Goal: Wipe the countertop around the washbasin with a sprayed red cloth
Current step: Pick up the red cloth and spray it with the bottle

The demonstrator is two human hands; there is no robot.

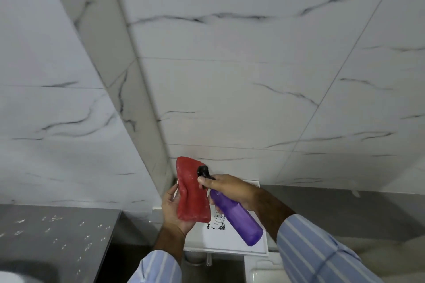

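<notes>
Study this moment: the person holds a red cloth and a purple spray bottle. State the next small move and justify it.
Probably squeeze the trigger. The right hand aims the purple spray bottle's black nozzle right at the red cloth, which the left hand holds up flat, and no wiping has begun.

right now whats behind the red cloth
The left hand backs the red cloth, palm spread under it. Past both: marble-look wall tiles and a white panel. The cloth covers most of the palm and the wall corner.
</notes>
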